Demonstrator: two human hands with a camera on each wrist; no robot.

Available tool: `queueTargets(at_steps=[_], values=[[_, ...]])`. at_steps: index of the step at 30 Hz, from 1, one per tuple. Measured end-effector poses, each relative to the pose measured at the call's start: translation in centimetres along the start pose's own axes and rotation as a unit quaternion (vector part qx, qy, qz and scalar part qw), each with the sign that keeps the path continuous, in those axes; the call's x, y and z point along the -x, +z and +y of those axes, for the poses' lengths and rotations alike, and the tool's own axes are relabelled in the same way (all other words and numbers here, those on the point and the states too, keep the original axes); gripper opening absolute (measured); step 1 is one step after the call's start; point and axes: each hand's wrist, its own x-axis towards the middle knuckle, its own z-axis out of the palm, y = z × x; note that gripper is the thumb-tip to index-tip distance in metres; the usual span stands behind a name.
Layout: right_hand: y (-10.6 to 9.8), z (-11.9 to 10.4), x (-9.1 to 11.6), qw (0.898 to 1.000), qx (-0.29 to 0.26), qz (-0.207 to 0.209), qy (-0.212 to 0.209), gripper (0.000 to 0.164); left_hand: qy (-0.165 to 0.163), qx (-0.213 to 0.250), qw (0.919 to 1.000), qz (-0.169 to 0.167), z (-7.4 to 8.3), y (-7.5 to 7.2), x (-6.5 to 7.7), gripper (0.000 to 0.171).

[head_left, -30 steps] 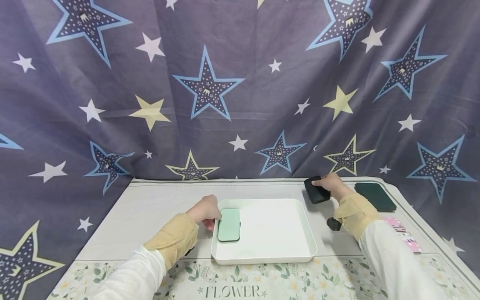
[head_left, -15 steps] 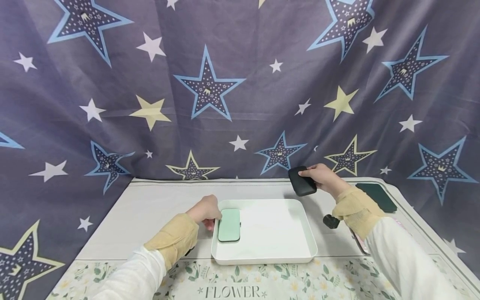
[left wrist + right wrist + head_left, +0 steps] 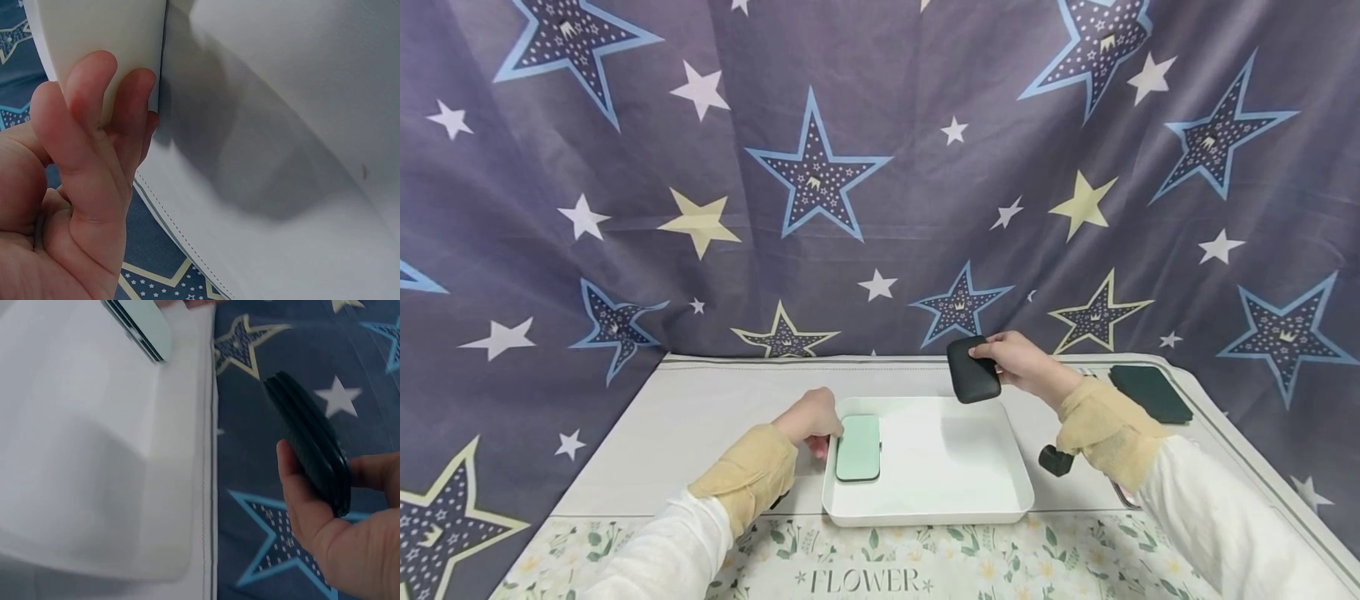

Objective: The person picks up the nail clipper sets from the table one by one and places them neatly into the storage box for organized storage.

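Observation:
My right hand (image 3: 1022, 365) pinches a black wallet (image 3: 973, 375) between thumb and fingers. It hangs tilted over the back right part of a white tray (image 3: 925, 518). In the right wrist view, the wallet (image 3: 312, 444) shows its layered edge, fingers on one face and thumb on the other. Inside the tray, against its left wall, lies a mint green wallet (image 3: 858, 450) with a small clasp. My left hand (image 3: 811, 422) grips the tray's left rim. The left wrist view has the fingers (image 3: 90, 87) flat along the tray's outer wall (image 3: 134, 31).
A dark green wallet-like item (image 3: 1152, 393) lies at the table's back right. Most of a pink item (image 3: 1126, 497) is hidden under the right forearm. The white cloth (image 3: 715, 417) has a floral front band, and a star-patterned curtain (image 3: 880, 208) rises behind the table.
My right hand has carried the black wallet leftward from beside the tray to over its back right part. The left hand and the tray have stayed in place.

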Motion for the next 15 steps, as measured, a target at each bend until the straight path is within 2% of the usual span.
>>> queueTargets(at_steps=[7, 15], values=[[2.7, 0.4, 0.4, 1.0, -0.02, -0.011, 0.002, 0.038, -0.004, 0.012, 0.9999, -0.007, 0.1, -0.1, 0.2, 0.006], [5.9, 1.7, 0.8, 0.999, -0.035, -0.041, -0.003, 0.03, -0.004, 0.012, 0.9999, -0.005, 0.2, -0.2, 0.6, 0.006]])
